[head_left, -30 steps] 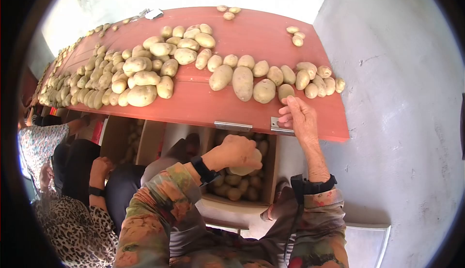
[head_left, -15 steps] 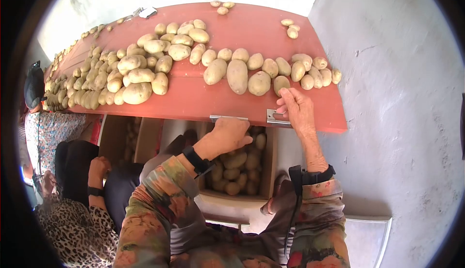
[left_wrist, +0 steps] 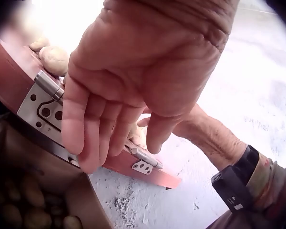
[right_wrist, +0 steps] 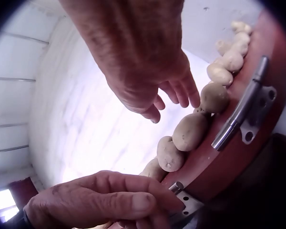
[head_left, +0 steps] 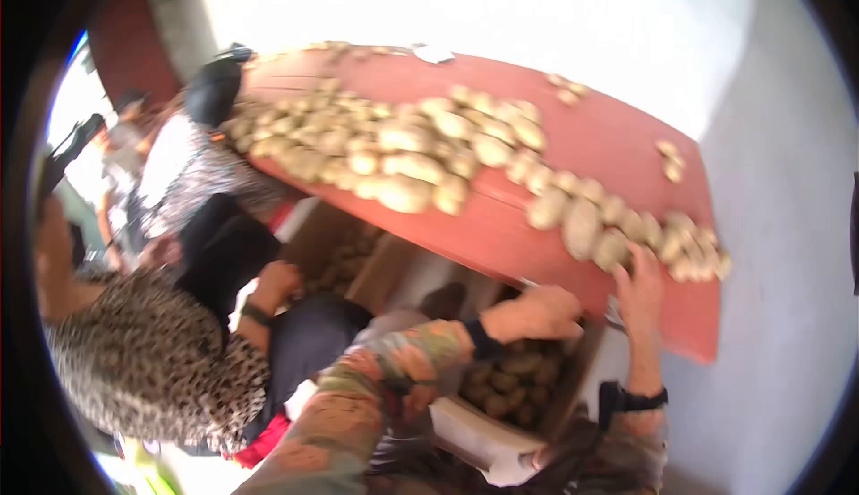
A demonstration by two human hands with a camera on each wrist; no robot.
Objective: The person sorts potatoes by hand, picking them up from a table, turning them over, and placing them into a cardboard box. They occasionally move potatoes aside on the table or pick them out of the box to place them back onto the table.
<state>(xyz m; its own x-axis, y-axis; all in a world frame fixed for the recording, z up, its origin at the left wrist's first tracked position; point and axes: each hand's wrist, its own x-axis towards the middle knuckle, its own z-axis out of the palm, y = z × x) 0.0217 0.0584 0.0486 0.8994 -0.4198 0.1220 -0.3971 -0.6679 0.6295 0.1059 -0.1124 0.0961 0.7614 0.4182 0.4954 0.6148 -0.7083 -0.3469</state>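
My left hand hangs over a box of potatoes, in front of the table edge. Its fingers are loosely bent with nothing in them, as the left wrist view shows from the palm side. My right hand is raised at the front of the red table, its fingertips right by a roundish potato. In the right wrist view its fingers reach toward a potato in the row, relaxed and not curled round it. My left hand also shows there, below.
A large heap of potatoes covers the table's left part. Small groups lie at the back and the right. Metal hinges line the front edge. A person in a leopard-print top sits close on my left, by another box. A wall stands at right.
The head view has swung left and is blurred. My left hand held a potato over the box a second ago and now has none. My right hand stays by the row's front potato.
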